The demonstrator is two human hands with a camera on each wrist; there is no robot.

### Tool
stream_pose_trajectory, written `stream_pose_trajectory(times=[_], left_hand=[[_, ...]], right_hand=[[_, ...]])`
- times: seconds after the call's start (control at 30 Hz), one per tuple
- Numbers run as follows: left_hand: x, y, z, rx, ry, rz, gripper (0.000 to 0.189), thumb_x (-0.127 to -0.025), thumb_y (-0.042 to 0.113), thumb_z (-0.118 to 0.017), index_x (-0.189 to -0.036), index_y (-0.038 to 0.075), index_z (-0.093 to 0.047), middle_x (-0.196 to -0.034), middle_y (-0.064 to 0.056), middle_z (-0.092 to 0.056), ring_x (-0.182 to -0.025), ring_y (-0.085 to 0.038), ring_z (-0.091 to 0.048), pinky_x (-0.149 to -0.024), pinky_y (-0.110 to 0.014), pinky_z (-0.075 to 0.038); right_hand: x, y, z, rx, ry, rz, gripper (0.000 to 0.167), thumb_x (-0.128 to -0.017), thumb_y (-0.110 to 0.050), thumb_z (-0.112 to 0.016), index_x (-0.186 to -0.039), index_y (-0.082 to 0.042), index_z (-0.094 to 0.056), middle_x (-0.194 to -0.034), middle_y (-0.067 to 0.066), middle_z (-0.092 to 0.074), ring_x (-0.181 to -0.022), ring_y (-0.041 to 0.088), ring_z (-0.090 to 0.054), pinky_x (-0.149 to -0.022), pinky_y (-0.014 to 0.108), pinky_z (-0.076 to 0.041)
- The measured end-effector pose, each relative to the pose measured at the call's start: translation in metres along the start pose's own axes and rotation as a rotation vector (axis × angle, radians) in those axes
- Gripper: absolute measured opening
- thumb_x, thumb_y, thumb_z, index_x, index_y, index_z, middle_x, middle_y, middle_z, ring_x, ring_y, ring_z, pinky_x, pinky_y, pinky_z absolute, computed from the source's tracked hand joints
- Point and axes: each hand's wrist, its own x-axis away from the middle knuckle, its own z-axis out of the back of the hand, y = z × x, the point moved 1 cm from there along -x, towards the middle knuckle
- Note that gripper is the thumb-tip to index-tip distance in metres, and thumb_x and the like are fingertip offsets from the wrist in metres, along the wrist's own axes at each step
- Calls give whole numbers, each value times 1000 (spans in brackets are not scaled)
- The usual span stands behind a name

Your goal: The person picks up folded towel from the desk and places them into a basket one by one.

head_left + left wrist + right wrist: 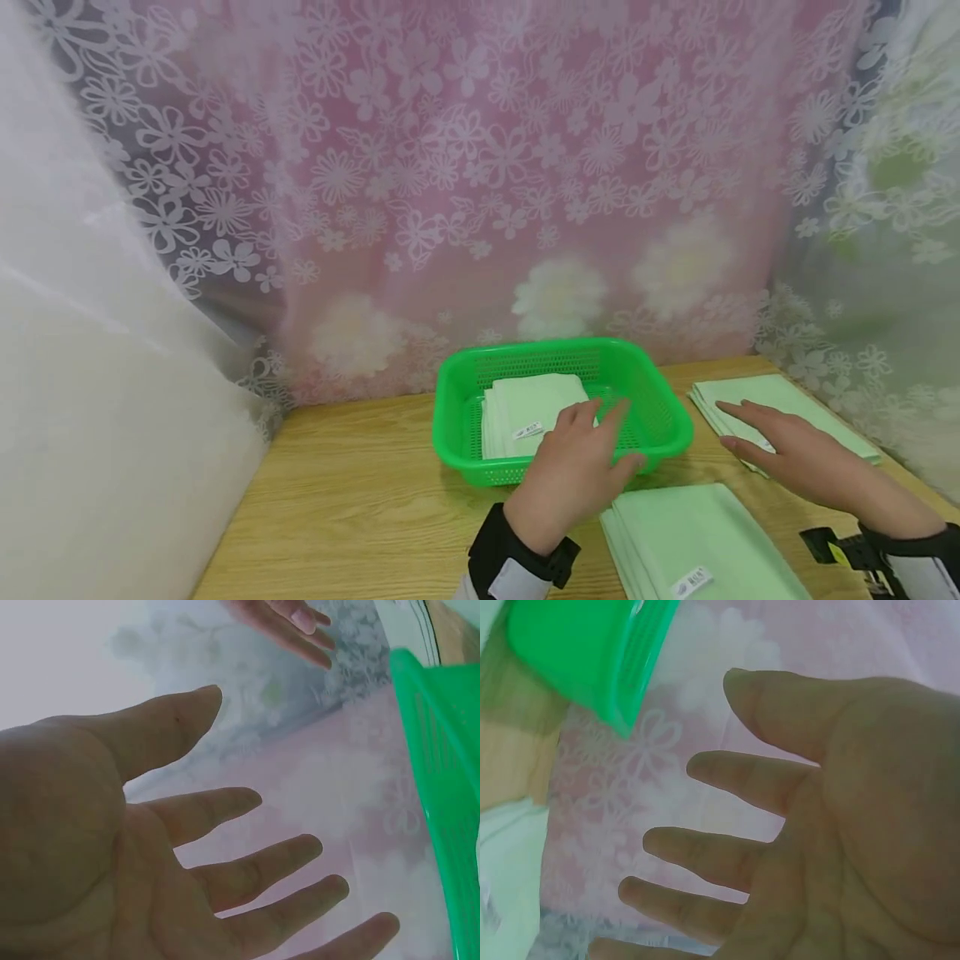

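My left hand [577, 467] is held over the front edge of a green plastic basket [446, 417], fingers spread and nothing in it. Inside the basket, toward its left, lies a folded pale green cloth [525, 400] with a small white label, partly covered by that hand in the head view. My right hand [795, 454] is stretched above another folded cloth [795, 400] at the right, overlapping its label; its palm is bare in the right wrist view. Between the hands and nearer to me, a third folded cloth [697, 533] lies on the table with its label facing up.
The wooden table [337, 492] runs back to a pink flowered curtain [450, 208]. A white sheet [112, 375] hangs on the left, and a pale flowered curtain [877, 275] on the right comes close to the far cloth.
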Motion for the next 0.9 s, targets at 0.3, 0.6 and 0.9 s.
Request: stream_pose_trajectory(times=[0.3,0.6,0.9], left_hand=[[8,19,-11,-77,-34,-76,63,-99,55,-52,-154,29,-37,-152,-2,-45,-139,-19,-44,-95,-29,-50],[4,26,-40,-115,-108,-79,65,-95,57,-58,-153,32,-39,-145,0,-50,-132,-20,-48,-91,-30,-50],[-5,42,-106,-286,-237,22,49,-83,62,-71,-126,41,-58,-123,8,-56,-115,-16,-50,-79,-37,-52]], right_hand=[[33,22,-7,18,5,-64,63,-102,-39,-57,-144,6,-47,-139,46,-40,-116,61,-50,-77,63,-49],[39,22,-26,-10,-40,-70,63,-102,-40,-57,-144,5,-47,-139,43,-43,-119,61,-48,-80,65,-50],[50,17,-72,-109,-225,-103,68,-93,-40,-68,-144,2,-49,-136,31,-54,-117,51,-56,-83,61,-52]])
